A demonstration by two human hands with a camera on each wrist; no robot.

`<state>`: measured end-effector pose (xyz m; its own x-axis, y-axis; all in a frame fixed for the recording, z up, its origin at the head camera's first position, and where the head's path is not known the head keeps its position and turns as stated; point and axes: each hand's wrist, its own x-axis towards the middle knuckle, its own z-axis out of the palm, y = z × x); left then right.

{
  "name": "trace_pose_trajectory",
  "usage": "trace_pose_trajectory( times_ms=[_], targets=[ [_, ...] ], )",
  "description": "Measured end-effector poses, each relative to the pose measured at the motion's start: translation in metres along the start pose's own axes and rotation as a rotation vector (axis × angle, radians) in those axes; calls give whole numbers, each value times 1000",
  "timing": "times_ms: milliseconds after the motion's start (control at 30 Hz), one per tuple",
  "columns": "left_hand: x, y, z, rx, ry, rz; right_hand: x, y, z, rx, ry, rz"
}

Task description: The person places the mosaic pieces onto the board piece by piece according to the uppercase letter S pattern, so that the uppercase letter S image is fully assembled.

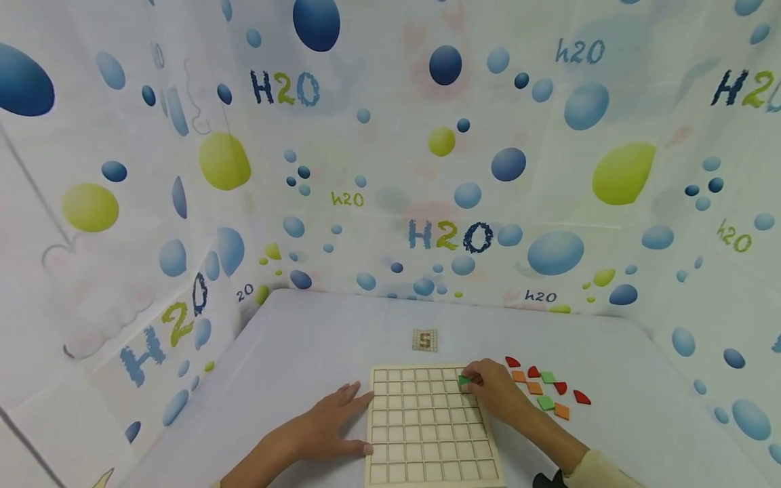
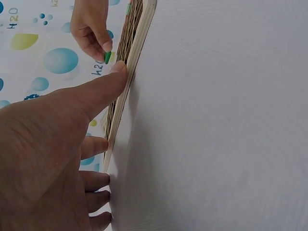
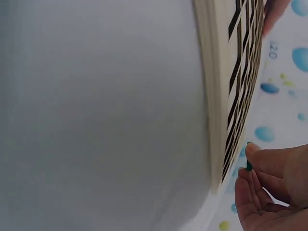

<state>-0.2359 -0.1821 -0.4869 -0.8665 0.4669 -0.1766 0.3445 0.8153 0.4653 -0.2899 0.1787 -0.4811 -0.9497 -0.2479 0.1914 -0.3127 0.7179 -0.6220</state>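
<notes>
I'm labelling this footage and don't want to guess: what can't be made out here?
Head view: the full outline of the green piece; fingers of the right hand cover part.
Head view: whether the mark on the small square is a 5 or an S; too small.
Head view: what the black thing is; the bottom edge cuts it off.
Right wrist view: most of the left hand; the top edge cuts it off.

PLACE: curtained-off table nook; home, lab or office, cannot tell | WALLS: thin, creased sheets [image 1: 390, 149] at back, left and right, printed with bubbles [image 1: 555, 253] and "H2O" lettering [image 1: 447, 236] | SURFACE: plain white table [image 1: 329, 332] reaching to the back sheet
</notes>
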Motion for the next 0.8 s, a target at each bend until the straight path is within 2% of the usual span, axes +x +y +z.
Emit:
trace_pose_trajectory(
  times_ms=[200, 467, 800],
  targets=[
    [1, 2, -1, 4, 3, -11, 9, -16, 13, 13, -53, -55],
    [1, 0, 2, 1, 17, 1, 13, -23, 25, -3, -153, -144],
    [-2, 1, 0, 6, 21, 26, 14, -31, 31, -49, -188, -156]
  ],
)
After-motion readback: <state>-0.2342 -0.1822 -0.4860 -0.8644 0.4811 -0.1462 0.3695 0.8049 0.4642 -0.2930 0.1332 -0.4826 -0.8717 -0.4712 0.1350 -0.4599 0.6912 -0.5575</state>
